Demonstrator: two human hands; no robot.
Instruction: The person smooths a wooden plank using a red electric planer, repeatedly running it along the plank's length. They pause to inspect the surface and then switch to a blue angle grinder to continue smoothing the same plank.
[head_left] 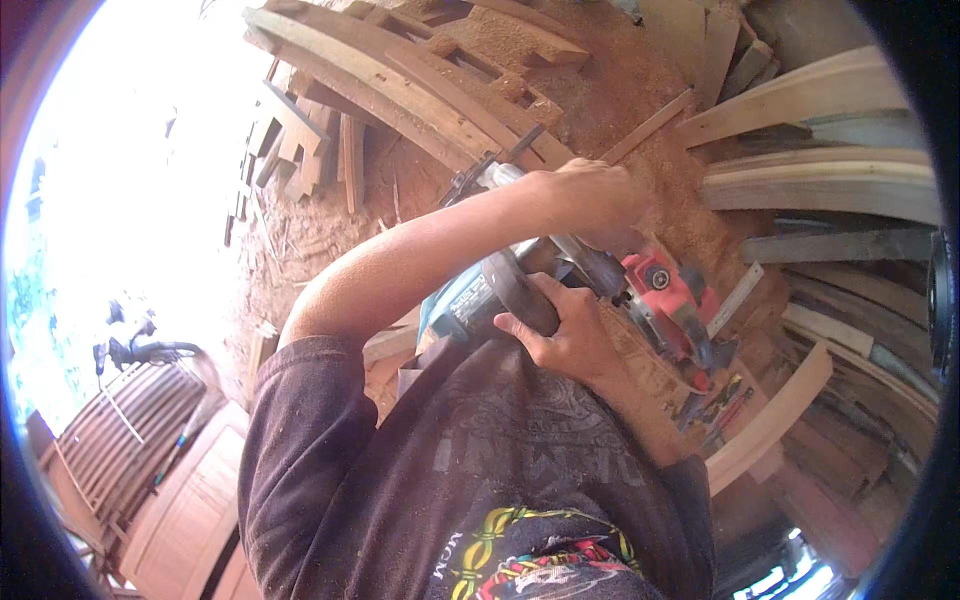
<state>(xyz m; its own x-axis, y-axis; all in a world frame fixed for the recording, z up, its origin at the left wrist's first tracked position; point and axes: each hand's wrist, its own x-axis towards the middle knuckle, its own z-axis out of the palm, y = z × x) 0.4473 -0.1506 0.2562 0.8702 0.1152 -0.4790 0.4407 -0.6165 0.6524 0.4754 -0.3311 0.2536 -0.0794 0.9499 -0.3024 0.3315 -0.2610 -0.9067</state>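
Observation:
A teal power tool with a black loop handle and silver metal parts lies in front of my chest. My right hand is closed around that handle, its thumb on the near side. Across the tool reaches my left arm, and my left hand is over its far right side. Blur and the angle hide the left fingers, so I cannot tell what they touch. Just right of my hands sits a red power tool with black parts. The work under the teal tool is mostly hidden by my arms.
Long boards run away at the far left, among sawdust and wood offcuts. Curved planks are stacked on the right, near a metal ruler. A loose curved wooden piece stands closer. Wooden panels lean at lower left.

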